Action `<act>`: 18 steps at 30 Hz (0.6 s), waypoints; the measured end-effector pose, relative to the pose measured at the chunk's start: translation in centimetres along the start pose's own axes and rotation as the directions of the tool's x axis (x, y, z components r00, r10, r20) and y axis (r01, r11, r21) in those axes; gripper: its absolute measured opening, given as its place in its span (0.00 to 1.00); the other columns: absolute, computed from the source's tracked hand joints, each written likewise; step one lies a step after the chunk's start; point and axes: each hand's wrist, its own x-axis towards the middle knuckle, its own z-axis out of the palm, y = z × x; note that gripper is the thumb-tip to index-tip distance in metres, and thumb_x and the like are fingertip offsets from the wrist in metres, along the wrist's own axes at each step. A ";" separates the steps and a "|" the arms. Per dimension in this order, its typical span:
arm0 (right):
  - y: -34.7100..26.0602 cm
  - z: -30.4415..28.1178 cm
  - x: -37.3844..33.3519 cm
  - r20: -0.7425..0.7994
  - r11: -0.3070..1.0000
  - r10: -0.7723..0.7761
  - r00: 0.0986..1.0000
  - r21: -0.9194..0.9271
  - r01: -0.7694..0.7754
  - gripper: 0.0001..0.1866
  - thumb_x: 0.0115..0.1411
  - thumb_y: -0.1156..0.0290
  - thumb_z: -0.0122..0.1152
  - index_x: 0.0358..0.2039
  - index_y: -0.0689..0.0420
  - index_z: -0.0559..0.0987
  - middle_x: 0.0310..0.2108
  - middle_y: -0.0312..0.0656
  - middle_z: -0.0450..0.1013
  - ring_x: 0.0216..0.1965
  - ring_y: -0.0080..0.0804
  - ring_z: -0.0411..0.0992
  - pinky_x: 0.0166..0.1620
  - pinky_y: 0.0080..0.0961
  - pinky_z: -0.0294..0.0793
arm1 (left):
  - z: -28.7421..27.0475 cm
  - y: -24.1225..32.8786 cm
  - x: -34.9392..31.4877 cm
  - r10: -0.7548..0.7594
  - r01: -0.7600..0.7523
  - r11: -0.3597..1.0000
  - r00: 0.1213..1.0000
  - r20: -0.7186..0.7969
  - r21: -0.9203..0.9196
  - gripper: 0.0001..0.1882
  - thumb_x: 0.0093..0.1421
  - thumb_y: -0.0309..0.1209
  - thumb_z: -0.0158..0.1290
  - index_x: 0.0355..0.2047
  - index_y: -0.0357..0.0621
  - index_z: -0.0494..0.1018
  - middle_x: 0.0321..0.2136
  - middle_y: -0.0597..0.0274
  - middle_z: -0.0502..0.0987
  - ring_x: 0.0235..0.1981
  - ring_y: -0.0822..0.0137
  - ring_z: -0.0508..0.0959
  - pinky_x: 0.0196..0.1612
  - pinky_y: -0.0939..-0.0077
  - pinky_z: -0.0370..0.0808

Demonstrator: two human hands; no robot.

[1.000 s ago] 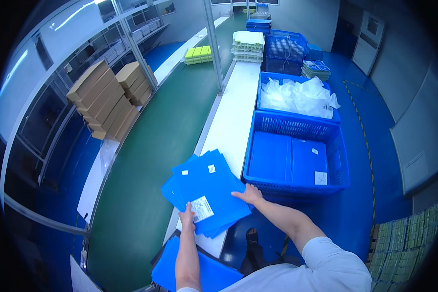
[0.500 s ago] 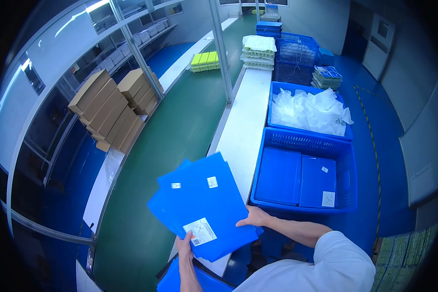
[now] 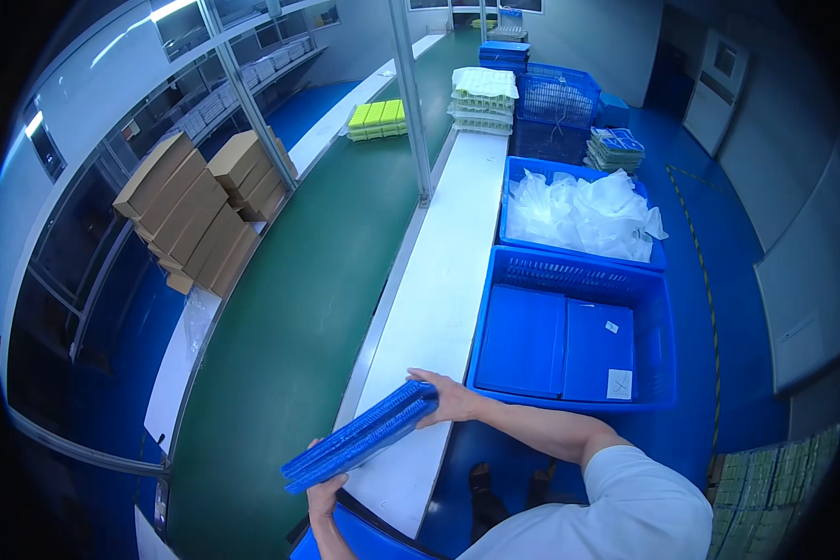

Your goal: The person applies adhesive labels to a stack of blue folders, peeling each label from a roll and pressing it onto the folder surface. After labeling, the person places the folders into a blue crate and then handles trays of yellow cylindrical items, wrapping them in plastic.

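Note:
Between my hands is a stack of blue corrugated plastic sheets (image 3: 359,437), turned on edge so its fluted edges face up. My left hand (image 3: 325,490) grips the lower left end, thumb on one side and fingers behind. My right hand (image 3: 446,399) is wrapped around the upper right end. The stack is above the white ledge (image 3: 439,308) beside the green conveyor belt (image 3: 294,308). Under my left forearm, more blue sheets (image 3: 355,534) show at the lower edge, partly hidden. To the right, a blue crate (image 3: 667,336) holds two piles of blue sheets (image 3: 523,341).
Behind that crate stands another crate (image 3: 513,201) full of white plastic film (image 3: 579,210). White trays (image 3: 483,98) are stacked farther along the ledge. Yellow-green trays (image 3: 378,119) sit on the belt. Cardboard boxes (image 3: 187,210) line its left side, and a metal post (image 3: 413,112) rises beside the ledge.
The sheets, earlier fanned out with their labelled face showing, are now squared together and tipped on edge. My right hand has moved left and up, and my left hand left and down.

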 end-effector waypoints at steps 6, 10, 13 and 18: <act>3.8 -0.1 -0.8 0.114 0.959 0.278 0.954 -0.088 -0.269 0.41 0.44 0.53 0.78 0.55 0.59 0.73 0.53 0.54 0.72 0.56 0.49 0.70 0.60 0.38 0.68 | 5.2 -0.3 2.0 0.174 -0.175 0.983 0.984 -0.027 -0.052 0.31 0.46 0.27 0.65 0.53 0.37 0.71 0.49 0.58 0.76 0.49 0.61 0.75 0.57 0.64 0.69; 2.0 -4.5 -7.3 0.118 0.977 0.201 0.972 -0.101 -0.190 0.42 0.47 0.44 0.73 0.53 0.64 0.74 0.50 0.57 0.74 0.53 0.50 0.72 0.57 0.39 0.69 | 9.9 -1.1 0.8 0.173 -0.172 0.975 0.985 -0.006 -0.139 0.34 0.57 0.42 0.64 0.58 0.34 0.67 0.50 0.54 0.75 0.50 0.59 0.77 0.55 0.62 0.73; 0.4 -9.5 -16.9 -0.068 0.918 0.378 0.923 0.158 -0.364 0.50 0.51 0.37 0.68 0.63 0.64 0.65 0.57 0.59 0.70 0.59 0.50 0.69 0.60 0.41 0.68 | 19.0 -2.9 -2.7 -0.038 0.061 0.952 0.996 0.085 -0.300 0.36 0.61 0.46 0.62 0.60 0.35 0.64 0.52 0.51 0.75 0.51 0.55 0.78 0.53 0.60 0.77; 1.2 -22.1 -36.6 -0.278 0.872 0.482 0.831 0.242 -0.425 0.52 0.54 0.37 0.65 0.66 0.64 0.60 0.60 0.61 0.66 0.61 0.55 0.67 0.62 0.47 0.68 | 39.0 -4.7 -11.6 -0.215 0.295 0.931 0.920 0.327 -0.217 0.38 0.59 0.46 0.63 0.61 0.37 0.63 0.54 0.48 0.73 0.53 0.50 0.76 0.56 0.51 0.74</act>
